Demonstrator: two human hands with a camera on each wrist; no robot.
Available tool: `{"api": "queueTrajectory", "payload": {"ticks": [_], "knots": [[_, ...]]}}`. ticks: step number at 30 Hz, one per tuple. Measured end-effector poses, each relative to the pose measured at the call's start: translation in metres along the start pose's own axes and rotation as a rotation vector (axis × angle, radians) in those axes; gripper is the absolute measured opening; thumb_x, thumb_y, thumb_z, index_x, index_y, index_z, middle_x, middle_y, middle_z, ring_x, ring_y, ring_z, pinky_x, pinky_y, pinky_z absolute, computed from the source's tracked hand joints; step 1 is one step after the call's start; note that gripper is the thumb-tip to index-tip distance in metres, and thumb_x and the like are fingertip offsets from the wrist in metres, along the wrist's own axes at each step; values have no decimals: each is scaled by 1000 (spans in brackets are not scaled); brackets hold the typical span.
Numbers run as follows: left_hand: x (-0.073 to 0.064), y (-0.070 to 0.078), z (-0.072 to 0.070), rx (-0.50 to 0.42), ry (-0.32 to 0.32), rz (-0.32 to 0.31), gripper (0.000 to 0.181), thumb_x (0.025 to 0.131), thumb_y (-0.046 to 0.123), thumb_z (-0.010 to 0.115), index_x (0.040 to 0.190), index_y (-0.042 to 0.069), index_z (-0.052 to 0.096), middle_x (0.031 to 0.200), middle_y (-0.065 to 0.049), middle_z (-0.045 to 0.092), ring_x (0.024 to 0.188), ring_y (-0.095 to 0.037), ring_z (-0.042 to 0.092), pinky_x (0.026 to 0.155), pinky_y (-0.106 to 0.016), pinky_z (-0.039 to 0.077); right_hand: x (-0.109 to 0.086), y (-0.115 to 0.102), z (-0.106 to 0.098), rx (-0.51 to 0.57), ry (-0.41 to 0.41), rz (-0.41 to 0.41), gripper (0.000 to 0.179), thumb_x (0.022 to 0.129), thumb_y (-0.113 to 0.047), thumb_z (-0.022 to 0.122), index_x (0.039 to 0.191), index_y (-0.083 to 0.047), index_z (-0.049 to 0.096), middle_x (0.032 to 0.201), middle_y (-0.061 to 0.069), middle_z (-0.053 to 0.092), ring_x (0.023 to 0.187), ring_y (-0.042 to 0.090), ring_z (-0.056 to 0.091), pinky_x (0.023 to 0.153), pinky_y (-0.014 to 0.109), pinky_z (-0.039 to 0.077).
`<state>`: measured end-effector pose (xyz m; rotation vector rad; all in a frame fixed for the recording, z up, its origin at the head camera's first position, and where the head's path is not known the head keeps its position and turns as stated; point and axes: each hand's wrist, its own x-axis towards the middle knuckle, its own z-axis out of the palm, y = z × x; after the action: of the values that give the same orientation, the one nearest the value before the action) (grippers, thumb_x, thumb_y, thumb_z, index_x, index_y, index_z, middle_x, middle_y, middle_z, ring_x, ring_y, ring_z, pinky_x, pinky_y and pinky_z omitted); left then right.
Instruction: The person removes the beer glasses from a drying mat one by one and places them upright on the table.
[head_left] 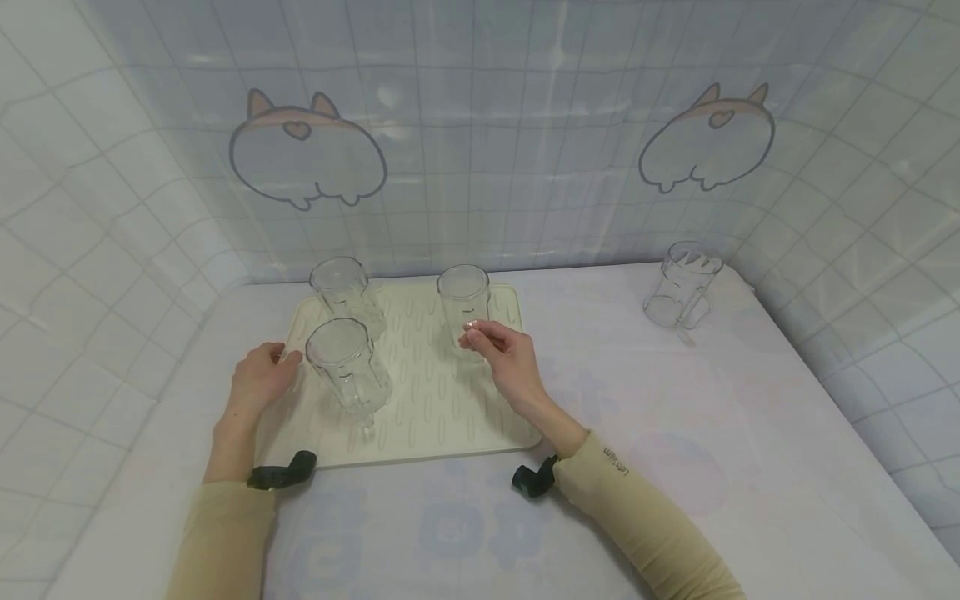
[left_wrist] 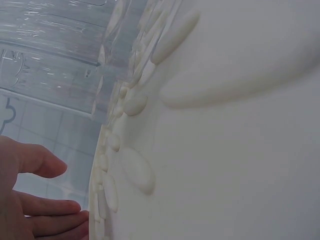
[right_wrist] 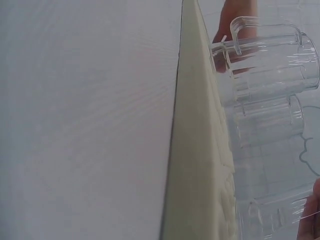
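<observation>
On the cream mat (head_left: 420, 421) in the head view, the right hand (head_left: 512, 367) pinches the handle of the right-hand mug (head_left: 462, 292), while the left hand (head_left: 262, 379) sits at the mat's left edge, just beside the near-left mug (head_left: 341, 354). From the left wrist, the thumb (left_wrist: 42, 159) stands apart from closely gathered fingers (left_wrist: 55, 207); from the right wrist, the picture's edge cuts off the pinching fingers.
</observation>
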<state>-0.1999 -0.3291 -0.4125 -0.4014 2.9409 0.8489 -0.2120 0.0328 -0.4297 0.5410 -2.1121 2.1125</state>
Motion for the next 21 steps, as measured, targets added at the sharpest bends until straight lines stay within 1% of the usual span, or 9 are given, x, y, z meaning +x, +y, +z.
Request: {"api": "queueTrajectory", "payload": {"ticks": [4, 6, 9, 12, 16, 21], "knots": [[0, 0, 0, 2, 3, -3, 64, 97, 36, 33, 136, -14, 33, 133, -37, 39, 121, -52, 37, 98, -59, 35, 0, -2, -1, -3, 6, 1, 28, 93, -21, 58, 111, -2, 66, 96, 11, 70, 93, 21, 66, 89, 41, 52], [0, 0, 0, 1, 1, -3, 64, 97, 36, 32, 136, -14, 32, 133, -37, 39, 121, -52, 37, 98, -59, 35, -1, -8, -1, 0, 6, 1, 27, 93, -17, 57, 112, 1, 65, 96, 15, 70, 93, 24, 66, 89, 43, 51], [0, 0, 1, -4, 1, 0, 64, 97, 37, 32, 136, -14, 32, 133, -37, 39, 121, -52, 37, 98, -60, 35, -4, -20, -2, -2, 4, 3, 26, 94, -12, 56, 112, 5, 63, 98, 19, 68, 95, 28, 65, 89, 39, 52], [0, 0, 1, -6, 2, 5, 65, 97, 37, 32, 136, -14, 32, 133, -37, 39, 120, -52, 37, 97, -60, 35, -7, -31, -2, -10, 0, 5, 26, 95, -10, 54, 113, 8, 61, 99, 22, 67, 96, 30, 65, 89, 34, 52], [0, 0, 1, -5, 7, 6, 65, 97, 37, 32, 136, -14, 33, 133, -37, 40, 120, -52, 38, 97, -60, 36, -7, -33, -3, -1, -2, -1, 26, 95, -9, 54, 114, 8, 61, 100, 23, 67, 98, 32, 65, 89, 29, 52], [0, -1, 1, 2, 8, 8, 65, 97, 37, 32, 136, -14, 33, 132, -37, 40, 119, -52, 38, 97, -59, 35, -7, -33, -4, 1, 7, -20, 26, 94, -9, 55, 113, 8, 62, 99, 23, 67, 96, 31, 65, 88, 32, 53]]}}
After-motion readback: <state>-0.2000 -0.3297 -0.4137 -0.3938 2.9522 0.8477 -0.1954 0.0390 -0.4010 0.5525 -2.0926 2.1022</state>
